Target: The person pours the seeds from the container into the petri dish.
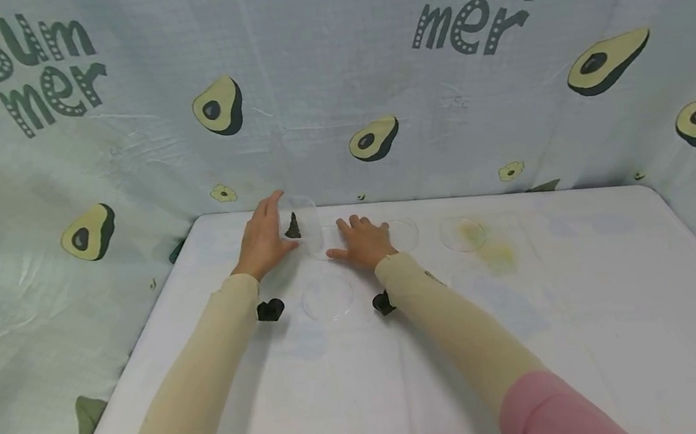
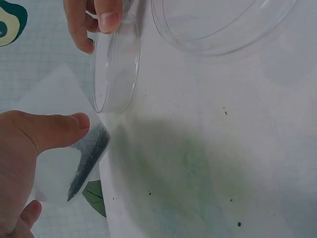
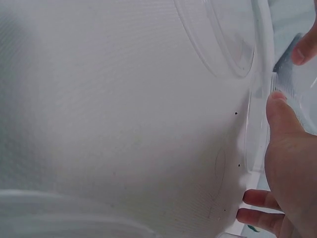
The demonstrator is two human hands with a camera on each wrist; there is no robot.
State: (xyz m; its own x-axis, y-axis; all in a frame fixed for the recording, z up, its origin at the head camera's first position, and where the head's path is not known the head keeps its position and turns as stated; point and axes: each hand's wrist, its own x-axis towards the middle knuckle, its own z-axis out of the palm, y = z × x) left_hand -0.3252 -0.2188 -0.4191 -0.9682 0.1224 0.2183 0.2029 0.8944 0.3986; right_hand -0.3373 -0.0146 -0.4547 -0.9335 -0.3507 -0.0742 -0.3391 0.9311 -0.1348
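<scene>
Thumb across the near side and fingers beyond, the left hand (image 1: 261, 239) grips a clear container (image 2: 57, 168), while the right hand (image 1: 366, 242) lies with fingers spread, its thumb touching the rim of a petri dish (image 2: 119, 89) between the hands. Both work near the far edge of a white-covered table (image 1: 600, 323), in front of a cloth (image 1: 311, 134) printed with avocados.

Tipped over, the container sits close beside that dish; whether its lip overhangs the rim cannot be told, nor whether it is a cup or a jar. It looks light, thin-walled and fairly stiff, and its smooth sides are probably slippery, so a wide hold round the body, thumb opposite fingers, seems best; squeezing hard could flex it.

Shallower, the clear dishes look rigid and perhaps brittle, likely to skid if nudged; the side wall or rim is the place to hold or steady one. Another dish (image 1: 328, 296) lies nearer the person, and two more stand to the right.

Dark granules (image 2: 91, 153) gather along the container's low side; they look dry and loose, and would probably run quickly. A few dark specks (image 2: 239, 224) dot the tabletop.
</scene>
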